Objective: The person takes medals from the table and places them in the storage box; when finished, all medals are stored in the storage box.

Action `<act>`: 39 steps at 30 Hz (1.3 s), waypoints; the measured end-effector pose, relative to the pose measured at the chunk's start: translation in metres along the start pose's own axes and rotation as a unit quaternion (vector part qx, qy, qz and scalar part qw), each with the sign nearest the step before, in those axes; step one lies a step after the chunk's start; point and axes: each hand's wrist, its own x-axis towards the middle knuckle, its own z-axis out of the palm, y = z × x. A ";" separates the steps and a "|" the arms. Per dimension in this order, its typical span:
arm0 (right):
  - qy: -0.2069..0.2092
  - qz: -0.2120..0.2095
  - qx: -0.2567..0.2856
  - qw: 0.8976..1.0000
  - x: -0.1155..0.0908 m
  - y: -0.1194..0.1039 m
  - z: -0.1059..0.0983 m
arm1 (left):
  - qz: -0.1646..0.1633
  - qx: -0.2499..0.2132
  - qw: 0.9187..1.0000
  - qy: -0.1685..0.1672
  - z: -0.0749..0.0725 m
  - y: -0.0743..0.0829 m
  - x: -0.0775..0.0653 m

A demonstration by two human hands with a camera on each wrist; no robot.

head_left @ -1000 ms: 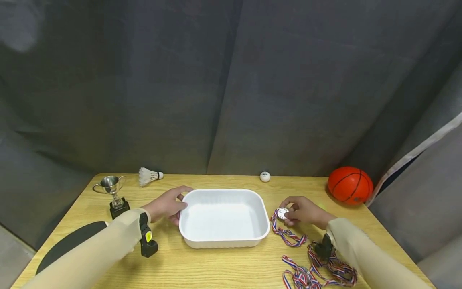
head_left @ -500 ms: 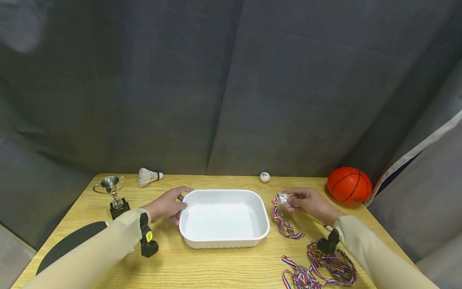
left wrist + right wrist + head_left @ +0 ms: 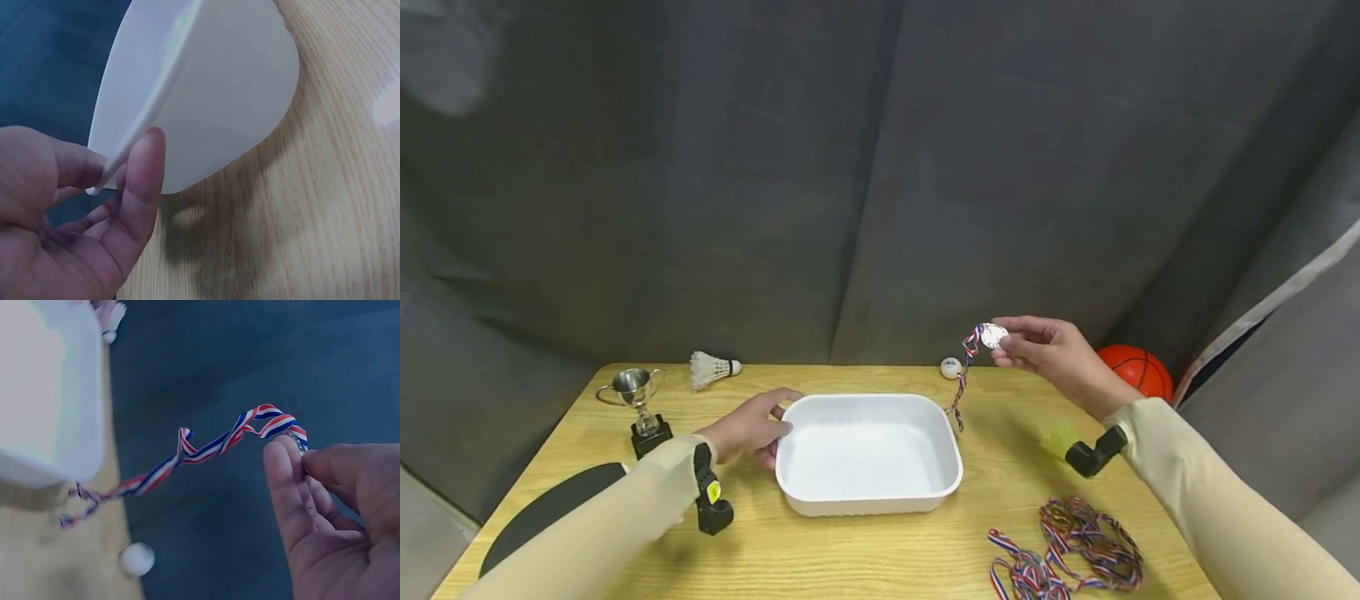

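A white rectangular plastic tub (image 3: 868, 505) stands on the wooden table. My left hand (image 3: 752, 425) grips its left rim; in the left wrist view the thumb and fingers (image 3: 145, 165) pinch the wall from both sides. Raised over the back right of the table, my right hand (image 3: 1052, 354) pinches a silver medal (image 3: 995, 336) by its edge. From the medal hangs a twisted red, white and blue ribbon (image 3: 212, 447), its lower end beside the tub's right back corner.
At front right lies a heap of medals with striped ribbons (image 3: 1093, 554). A red basketball (image 3: 1138, 371), a white ball (image 3: 951, 367) and a shuttlecock (image 3: 711, 369) sit along the back. On the left are a trophy cup (image 3: 636, 400) and a black rounded flat thing (image 3: 553, 512).
My right hand has lifted the silver medal off the table, raising it up and back, and its ribbon now hangs down. The left hand stays on the tub's rim.
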 end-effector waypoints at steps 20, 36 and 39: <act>-0.102 -0.044 0.009 0.994 0.039 -0.045 0.119 | 0.004 -0.027 1.000 -0.005 0.001 -0.005 0.000; -0.178 0.068 -0.102 0.976 0.068 0.040 0.215 | 0.008 -0.023 1.000 -0.005 0.001 0.001 -0.001; -0.202 0.094 -0.115 0.968 0.069 0.047 0.226 | 0.009 -0.025 1.000 -0.004 0.002 0.001 0.000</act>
